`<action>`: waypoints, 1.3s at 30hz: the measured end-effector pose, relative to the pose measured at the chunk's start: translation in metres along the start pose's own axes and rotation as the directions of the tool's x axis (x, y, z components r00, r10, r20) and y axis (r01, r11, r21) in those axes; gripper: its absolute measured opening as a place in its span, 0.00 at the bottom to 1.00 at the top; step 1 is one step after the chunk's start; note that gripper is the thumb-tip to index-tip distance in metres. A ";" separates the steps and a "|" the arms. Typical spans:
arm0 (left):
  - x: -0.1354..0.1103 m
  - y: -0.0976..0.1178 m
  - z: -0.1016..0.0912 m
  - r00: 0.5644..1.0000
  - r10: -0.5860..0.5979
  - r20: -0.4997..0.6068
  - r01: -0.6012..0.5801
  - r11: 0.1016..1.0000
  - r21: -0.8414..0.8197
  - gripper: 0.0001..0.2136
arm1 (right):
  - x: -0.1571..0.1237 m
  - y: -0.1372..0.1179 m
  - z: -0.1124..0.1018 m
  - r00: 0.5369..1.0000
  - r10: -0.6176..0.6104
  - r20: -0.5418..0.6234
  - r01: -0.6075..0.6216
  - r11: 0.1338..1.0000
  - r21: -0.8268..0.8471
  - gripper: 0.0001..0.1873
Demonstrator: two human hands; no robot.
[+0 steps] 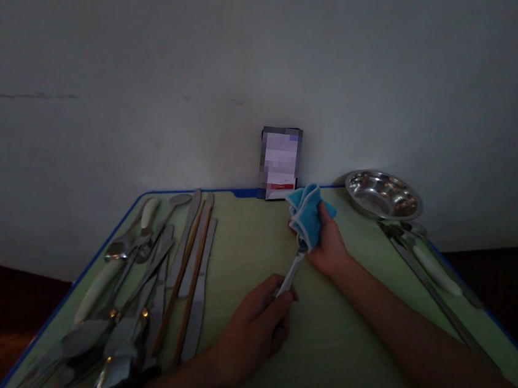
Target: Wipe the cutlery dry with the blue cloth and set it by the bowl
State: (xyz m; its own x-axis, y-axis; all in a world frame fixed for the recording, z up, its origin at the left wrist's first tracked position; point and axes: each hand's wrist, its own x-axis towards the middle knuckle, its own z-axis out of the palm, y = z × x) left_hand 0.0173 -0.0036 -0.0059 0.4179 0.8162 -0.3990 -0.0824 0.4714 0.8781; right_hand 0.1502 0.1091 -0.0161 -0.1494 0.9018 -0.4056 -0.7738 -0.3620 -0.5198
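My left hand (pixel 259 323) is closed round the handle of a metal piece of cutlery (pixel 290 274), which points up and away from me. Its far end goes into a blue cloth (pixel 307 214) with pale edging, so I cannot make out whether it is a fork or a spoon. My right hand (pixel 330 241) grips that cloth, which is bunched around the cutlery's head. Both hands are above the middle of the pale green table (pixel 249 236).
Spoons, knives and ladles (pixel 121 340) lie in a pile at left, beside wooden chopsticks (pixel 194 286). A steel bowl (pixel 383 196) stands at back right, with several utensils (pixel 431 271) before it. A phone (pixel 281 162) leans on the wall (pixel 160 72).
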 end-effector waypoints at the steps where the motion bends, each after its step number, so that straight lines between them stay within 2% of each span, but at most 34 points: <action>1: -0.001 0.000 0.000 1.000 0.001 -0.005 -0.001 1.000 0.009 0.07 | 0.001 -0.001 -0.001 1.000 -0.012 -0.006 0.013 1.000 0.010 0.21; 4: -0.001 0.000 0.000 1.000 0.009 -0.018 -0.008 1.000 0.016 0.07 | 0.001 0.000 -0.003 0.999 -0.018 0.029 0.018 1.000 -0.010 0.21; 7: 0.002 -0.002 -0.001 0.999 0.031 -0.037 -0.031 1.000 -0.004 0.08 | -0.004 0.005 -0.002 0.993 0.050 0.107 -0.038 0.993 -0.109 0.18; 11: 0.007 -0.005 -0.005 0.997 0.059 -0.045 -0.063 0.994 -0.088 0.08 | -0.012 0.013 0.001 0.982 0.135 0.134 -0.098 0.964 -0.248 0.13; 14: 0.009 -0.005 -0.006 0.997 0.068 -0.038 -0.071 0.993 -0.093 0.07 | -0.014 0.016 0.003 0.979 0.140 0.150 -0.097 0.960 -0.262 0.13; 17: 0.008 -0.004 -0.004 0.998 0.066 -0.026 -0.067 0.997 -0.046 0.07 | -0.011 0.014 0.003 0.988 0.123 0.099 -0.100 0.972 -0.211 0.14; 20: 0.004 0.000 -0.002 0.999 0.041 -0.018 -0.040 0.997 0.062 0.07 | -0.006 0.008 0.002 0.993 0.098 0.067 -0.090 0.989 -0.116 0.17; 23: -0.001 0.003 0.000 0.998 0.056 0.022 -0.059 0.970 0.237 0.06 | -0.003 0.002 -0.003 0.987 0.071 0.142 -0.069 0.997 -0.018 0.21; 26: -0.003 0.004 0.000 0.988 0.154 0.017 -0.143 0.864 0.483 0.05 | -0.002 -0.002 -0.008 0.964 0.045 0.263 -0.064 0.996 0.064 0.25; 29: -0.003 0.005 0.000 0.976 0.219 -0.007 -0.167 0.763 0.624 0.08 | -0.003 -0.003 -0.010 0.955 0.045 0.294 -0.071 0.994 0.078 0.26; 31: -0.002 0.007 -0.001 0.978 0.209 0.004 -0.167 0.772 0.614 0.09 | -0.004 -0.002 -0.008 0.957 0.065 0.284 -0.082 0.995 0.049 0.26; 33: -0.002 0.010 -0.002 0.986 0.160 0.035 -0.154 0.828 0.539 0.10 | -0.005 -0.001 -0.006 0.966 0.071 0.248 -0.075 0.997 0.005 0.25; 36: -0.002 0.011 -0.004 0.997 0.040 0.066 -0.062 0.918 0.391 0.12 | -0.007 0.002 -0.002 0.985 0.031 0.168 -0.019 0.997 -0.074 0.20; 39: -0.001 0.004 -0.008 0.999 -0.032 0.031 0.024 0.974 0.223 0.14 | -0.005 0.004 -0.001 0.994 -0.023 0.103 0.038 0.988 -0.148 0.15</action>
State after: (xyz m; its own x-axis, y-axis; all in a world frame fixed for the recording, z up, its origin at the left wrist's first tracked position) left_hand 0.0094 0.0004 -0.0040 0.4484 0.7898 -0.4185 0.1320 0.4045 0.9049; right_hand 0.1488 0.1023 -0.0172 -0.1942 0.9293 -0.3141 -0.6790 -0.3585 -0.6406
